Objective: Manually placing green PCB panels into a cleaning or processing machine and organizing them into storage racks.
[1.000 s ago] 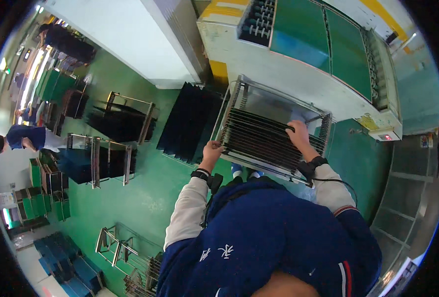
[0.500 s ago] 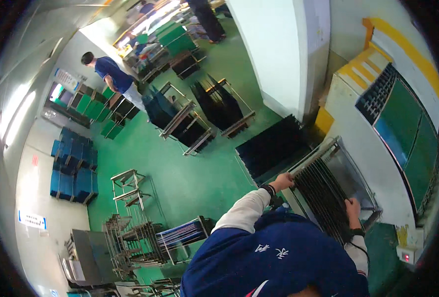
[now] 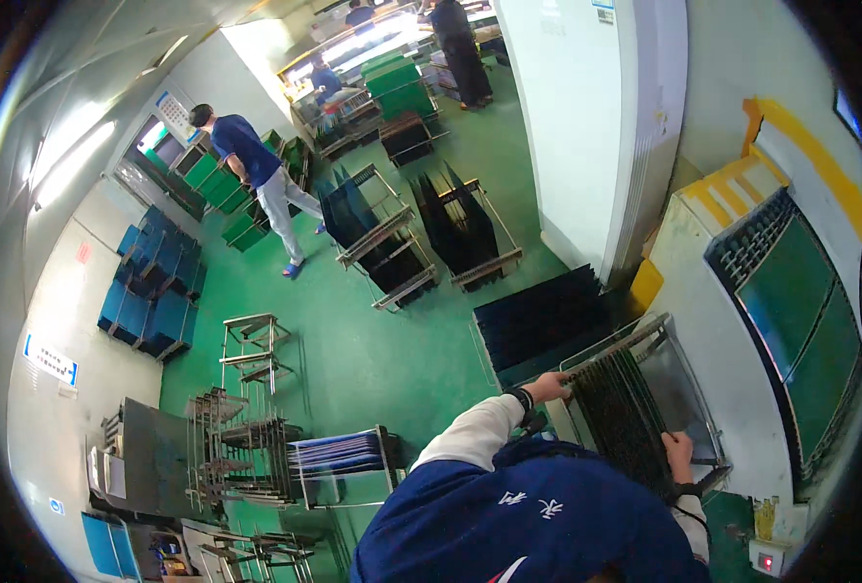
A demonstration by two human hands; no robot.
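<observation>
A row of thin dark panels stands on edge, closely spaced, in a metal-framed rack in front of me at the lower right. My left hand is closed at the far-left end of the row, its fingertips on a panel edge. At the opposite end my right hand has its fingers curled round the panel edge by the rack's near side. How many panels lie between the hands cannot be made out. Just beyond the rack rests another dark stack of panels, untouched.
At right stands a machine carrying green panels on rollers. A white pillar rises ahead. Loaded racks stand on the green floor, with metal frames at left. A person walks at far left.
My view has tilted and shifted slightly. Both hands stay at the two ends of the panel row, the right one a little nearer its corner. The far person has taken a step.
</observation>
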